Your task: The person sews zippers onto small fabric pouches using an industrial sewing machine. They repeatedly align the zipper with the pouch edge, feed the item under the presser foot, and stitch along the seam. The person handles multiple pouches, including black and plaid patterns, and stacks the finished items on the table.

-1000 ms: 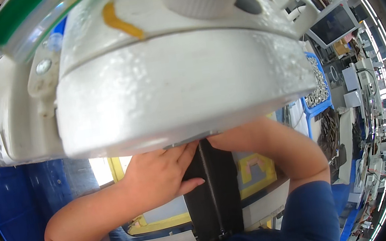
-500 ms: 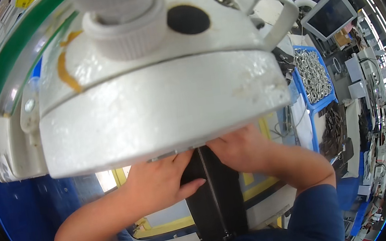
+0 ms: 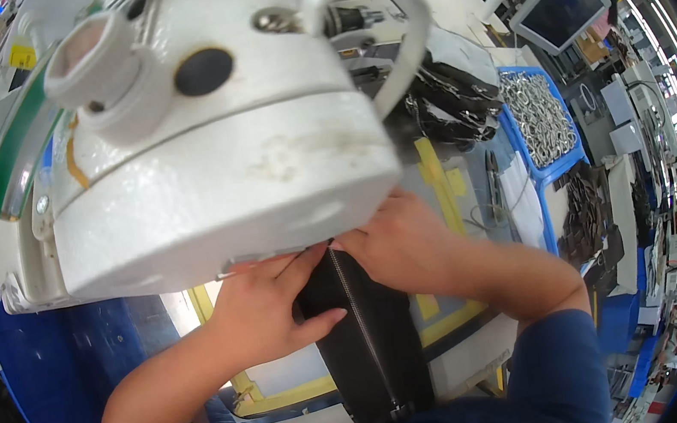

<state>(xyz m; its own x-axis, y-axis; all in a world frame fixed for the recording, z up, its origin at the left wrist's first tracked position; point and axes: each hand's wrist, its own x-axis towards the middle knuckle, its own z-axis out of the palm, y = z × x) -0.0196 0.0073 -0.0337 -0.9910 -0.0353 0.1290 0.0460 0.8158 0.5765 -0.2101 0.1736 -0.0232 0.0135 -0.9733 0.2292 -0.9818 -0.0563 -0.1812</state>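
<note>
A long black fabric piece with a metal zipper (image 3: 364,329) runs from beneath the white sewing machine head (image 3: 223,193) toward my body. My left hand (image 3: 258,314) lies on its left edge, thumb stretched out over the fabric and the index finger reaching up beside the zipper. The other left fingers are partly hidden under the machine head. My right hand (image 3: 404,245) is closed on the fabric's right side, its fingertips at the zipper just in front of the machine. The needle area is hidden by the head.
Yellow tape (image 3: 287,398) borders the work surface. To the right are a blue tray of metal rings (image 3: 537,114), dark pieces (image 3: 585,211) in another tray, and dark tweezers (image 3: 493,181). A shiny black bundle (image 3: 457,104) lies behind the machine; a screen (image 3: 561,7) stands beyond.
The view has shifted, so the machine head sits further left and more of the right side shows. Both hands stay on the zippered fabric, close to the machine.
</note>
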